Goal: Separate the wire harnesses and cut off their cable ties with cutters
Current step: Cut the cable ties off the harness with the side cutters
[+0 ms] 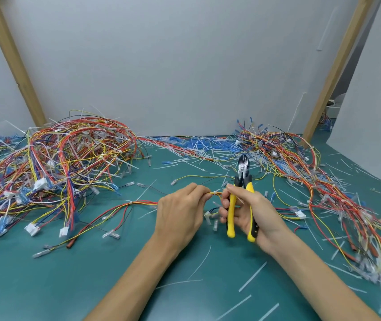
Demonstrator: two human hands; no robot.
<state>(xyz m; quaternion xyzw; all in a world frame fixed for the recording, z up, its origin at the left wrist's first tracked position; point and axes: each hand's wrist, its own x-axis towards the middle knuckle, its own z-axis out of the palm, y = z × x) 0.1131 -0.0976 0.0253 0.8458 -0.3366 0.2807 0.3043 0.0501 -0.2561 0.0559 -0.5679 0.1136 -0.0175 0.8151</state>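
Head view shows the left hand (180, 212) pinching a thin harness (143, 202) of yellow and orange wires just above the green mat (92, 274). The right hand (252, 212) grasps the yellow-handled cutters (242, 179) against its palm and also pinches the same wires with its fingertips, just beside the left hand's grip. The blades point up and away from the wires and bite nothing. A small white cable tie (218, 189) appears to sit on the wires between the two grips, though it is too small to be sure.

The main danger, as I judge it, is the turn of the tool. The blades have to swing down into a narrow gap between two sets of fingers, so a hurried turn could nick a fingertip. The tie lies tight on thin insulation, and a bite taken too deep could cut a wire with it. Because the right hand does two jobs at once, the cutters could slip as it lets go of the wires.

The harness trails left across the mat toward the big tangled heap (69, 154), and a tug could snag a connector and drag other bundles along. A cut tie end may fly off among the white offcuts (198, 156) scattered on the mat
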